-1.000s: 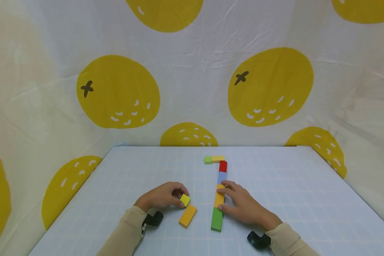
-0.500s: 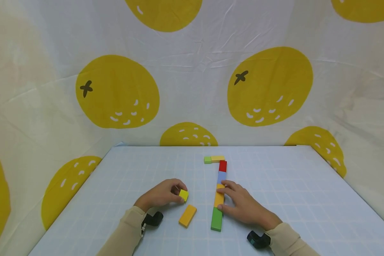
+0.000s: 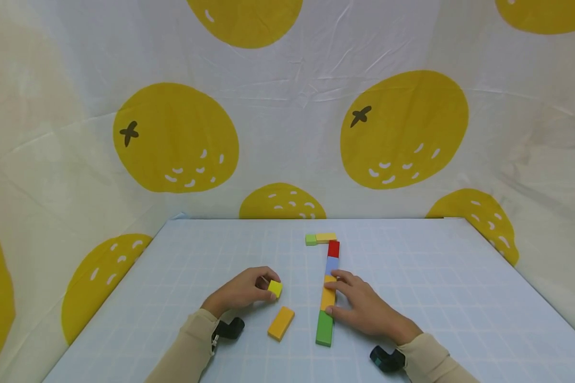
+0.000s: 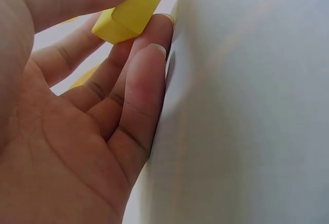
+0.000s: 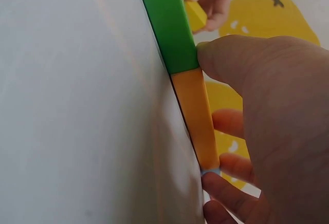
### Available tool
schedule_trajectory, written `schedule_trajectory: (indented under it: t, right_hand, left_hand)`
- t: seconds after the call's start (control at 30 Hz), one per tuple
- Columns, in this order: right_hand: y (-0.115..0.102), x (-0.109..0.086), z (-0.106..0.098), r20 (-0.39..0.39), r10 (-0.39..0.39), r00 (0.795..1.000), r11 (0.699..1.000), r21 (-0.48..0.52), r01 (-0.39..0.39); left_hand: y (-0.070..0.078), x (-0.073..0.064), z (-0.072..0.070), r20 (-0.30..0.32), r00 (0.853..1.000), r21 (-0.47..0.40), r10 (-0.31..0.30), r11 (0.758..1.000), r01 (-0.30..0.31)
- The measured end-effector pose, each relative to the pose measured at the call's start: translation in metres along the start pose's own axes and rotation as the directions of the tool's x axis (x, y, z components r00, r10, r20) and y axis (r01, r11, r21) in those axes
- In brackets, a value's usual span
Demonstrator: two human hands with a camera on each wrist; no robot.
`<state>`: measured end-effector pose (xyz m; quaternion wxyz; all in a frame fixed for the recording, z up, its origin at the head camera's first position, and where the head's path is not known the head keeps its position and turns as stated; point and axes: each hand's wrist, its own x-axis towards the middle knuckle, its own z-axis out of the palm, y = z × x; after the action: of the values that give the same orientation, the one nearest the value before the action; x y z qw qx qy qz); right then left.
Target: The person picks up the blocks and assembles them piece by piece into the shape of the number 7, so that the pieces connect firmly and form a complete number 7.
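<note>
My left hand (image 3: 247, 289) pinches a small yellow block (image 3: 275, 289) between thumb and fingers. In the left wrist view the same yellow block (image 4: 131, 16) sits at the fingertips, with the other fingers close to the tabletop. Just nearer than this hand lies a loose orange block (image 3: 281, 323), tilted. My right hand (image 3: 364, 304) rests its fingertips on a row of blocks. Its thumb touches the green block (image 3: 323, 329) near the joint, and its fingers touch the orange block (image 5: 194, 116) in the row. Beyond follow a blue block (image 3: 333, 264) and a red block (image 3: 334, 249).
At the row's far end, a pale yellow block (image 3: 326, 238) and a light green cube (image 3: 311, 240) lie crosswise, pointing left. The table (image 3: 196, 250) has a pale checked cover. Behind it hangs a white curtain (image 3: 289, 133) printed with yellow fruit.
My left hand has moved slightly farther from me with the yellow block, away from the loose orange block, and the yellow block has turned a little. The right hand has stayed in place.
</note>
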<state>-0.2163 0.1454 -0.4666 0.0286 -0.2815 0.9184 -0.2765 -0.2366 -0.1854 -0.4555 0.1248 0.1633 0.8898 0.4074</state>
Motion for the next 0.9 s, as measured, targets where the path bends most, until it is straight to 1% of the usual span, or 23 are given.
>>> schedule_trajectory:
  t: [0.17, 0.5, 0.73, 0.9]
  right_hand:
    - [-0.0001, 0.0000, 0.0002, 0.000, 0.002, 1.000, 1.000, 0.000, -0.002]
    - [-0.0013, -0.0010, -0.0003, -0.012, -0.006, 1.000, 1.000, -0.002, 0.006]
    - [-0.0023, -0.0013, -0.0007, -0.014, -0.014, 1.000, 1.000, -0.005, 0.014]
    - [-0.0028, -0.0019, -0.0009, -0.014, -0.017, 1.000, 1.000, 0.001, 0.017]
  left_hand:
    - [0.0006, 0.0005, 0.0011, -0.007, 1.000, -0.005, -0.025, 1.000, 0.025]
    - [0.0016, -0.0001, 0.0013, -0.012, 1.000, -0.009, -0.021, 1.000, 0.021]
    - [0.0019, 0.0001, 0.0017, -0.016, 0.999, -0.007, -0.040, 0.999, 0.040]
    - [0.0023, -0.0007, 0.0017, -0.015, 0.999, -0.018, -0.034, 0.999, 0.033]
